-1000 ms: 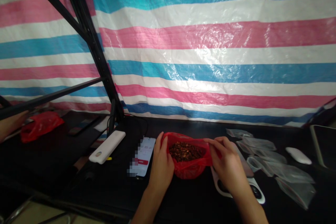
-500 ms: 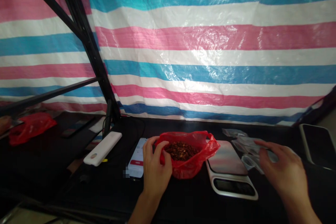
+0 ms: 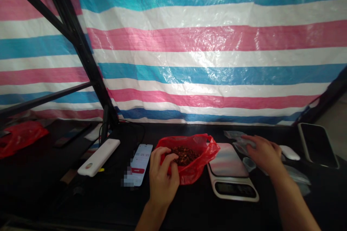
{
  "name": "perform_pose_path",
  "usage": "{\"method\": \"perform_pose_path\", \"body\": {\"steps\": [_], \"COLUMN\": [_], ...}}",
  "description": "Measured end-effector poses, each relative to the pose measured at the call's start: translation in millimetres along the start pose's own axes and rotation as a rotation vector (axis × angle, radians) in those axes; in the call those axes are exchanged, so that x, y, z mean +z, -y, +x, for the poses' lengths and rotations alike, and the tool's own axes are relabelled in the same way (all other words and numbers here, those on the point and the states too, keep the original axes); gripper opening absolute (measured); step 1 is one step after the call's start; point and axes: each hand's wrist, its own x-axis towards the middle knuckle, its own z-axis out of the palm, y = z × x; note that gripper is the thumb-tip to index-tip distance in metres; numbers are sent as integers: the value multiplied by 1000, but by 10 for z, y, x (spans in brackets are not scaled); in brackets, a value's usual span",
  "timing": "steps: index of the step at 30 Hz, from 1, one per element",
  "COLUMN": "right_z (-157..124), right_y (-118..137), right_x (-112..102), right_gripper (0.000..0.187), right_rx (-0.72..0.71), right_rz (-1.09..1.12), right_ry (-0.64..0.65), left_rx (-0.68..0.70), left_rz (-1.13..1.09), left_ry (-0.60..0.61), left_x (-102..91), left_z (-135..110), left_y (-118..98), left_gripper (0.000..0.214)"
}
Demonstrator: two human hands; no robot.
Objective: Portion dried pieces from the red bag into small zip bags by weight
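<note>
A red plastic bag (image 3: 189,174) stands with its mouth wide, holding small reddish-brown dried pieces (image 3: 185,155). My left hand (image 3: 164,169) has its fingers curled over the bag's left rim, closed on the plastic. To the right lies a kitchen scale (image 3: 227,162) with a metal plate and dark display; the bag's right edge overlaps its plate corner. My right hand (image 3: 264,153) reaches over clear plastic bags (image 3: 238,144) beyond the scale, fingers stretched out and apart at them. A small clear cup (image 3: 249,164) sits between scale and right hand.
A phone (image 3: 142,164) with a lit timer lies left of the bag, a white power bank (image 3: 99,157) farther left. At right are a white case (image 3: 290,152), more clear bags (image 3: 296,177) and a dark-screened device (image 3: 317,145). A black metal frame (image 3: 84,57) rises at left.
My right hand has moved left and away from me, onto the clear bags, uncovering the white case and other bags. My left hand stays at the red bag. The view has shifted slightly right.
</note>
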Motion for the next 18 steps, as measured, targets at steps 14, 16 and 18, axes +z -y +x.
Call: {"method": "perform_pose_path", "body": {"steps": [14, 16, 18], "right_z": [-747, -772, -798], "right_y": [1223, 1437, 1630], "right_x": [-799, -814, -830], "right_gripper": [26, 19, 13], "right_rx": [-128, -200, -243], "right_rz": [1014, 1063, 1092], "right_ry": [217, 355, 445], "left_rx": [29, -32, -120], "left_rz": [-167, -195, -239], "left_ry": [73, 107, 117], "left_x": [80, 136, 177], "left_z": [-242, -325, -409], "left_y": [-538, -587, -593], "left_gripper": [46, 54, 58]}}
